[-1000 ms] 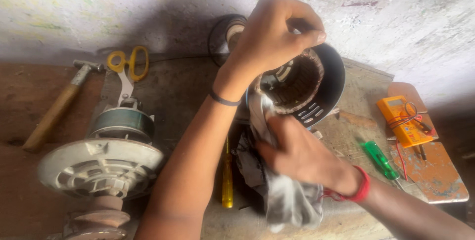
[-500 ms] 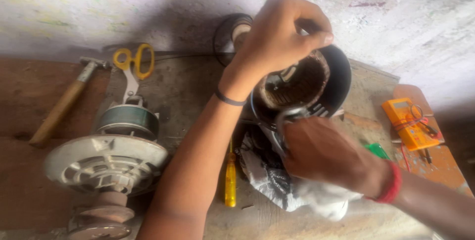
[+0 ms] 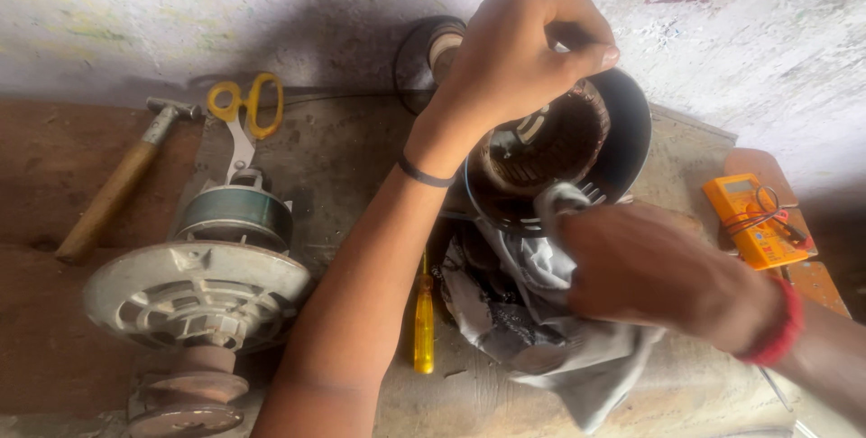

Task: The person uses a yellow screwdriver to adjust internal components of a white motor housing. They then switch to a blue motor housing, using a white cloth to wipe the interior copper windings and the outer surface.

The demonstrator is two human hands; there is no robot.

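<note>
Motor stator (image 3: 550, 145), tilted with its open bore facing near and right, stands on the desk (image 3: 361, 158) by the far wall. Left hand (image 3: 519, 50), fingers clenched on its far rim; right hand (image 3: 654, 276), just near it, grasps a grey rag (image 3: 541, 312) against the lower rim.

The right hand (image 3: 663, 280) now sits higher and further right than a second ago, its grip bunching the grey rag (image 3: 541, 312) against the near rim of the motor housing (image 3: 622, 145). The rag hangs less far toward the near edge, and more of the yellow screwdriver (image 3: 423, 334) shows.
</note>
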